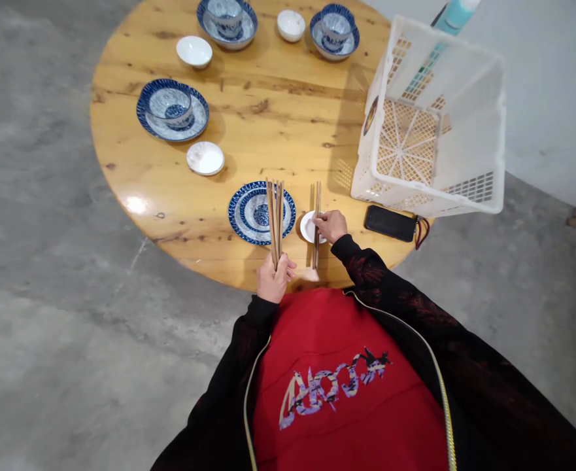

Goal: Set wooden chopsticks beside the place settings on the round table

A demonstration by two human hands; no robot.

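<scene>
My left hand (274, 277) is closed around a bundle of several wooden chopsticks (276, 219), held upright at the table's near edge. Behind the bundle, a blue-and-white plate with a bowl (248, 212) on it is partly covered by the sticks. In my right hand (333, 226) a pair of chopsticks (318, 206) is pinched between thumb and fingers. That pair lies over a small white dish (308, 229), which the hand and sticks partly hide.
A white plastic basket (478, 137) stands at the table's right, with a black phone (390, 223) before it. Farther back on the wooden table (268, 137) sit a blue-and-white plate (200, 118) with a bowl, other such sets, and small white dishes (205, 159).
</scene>
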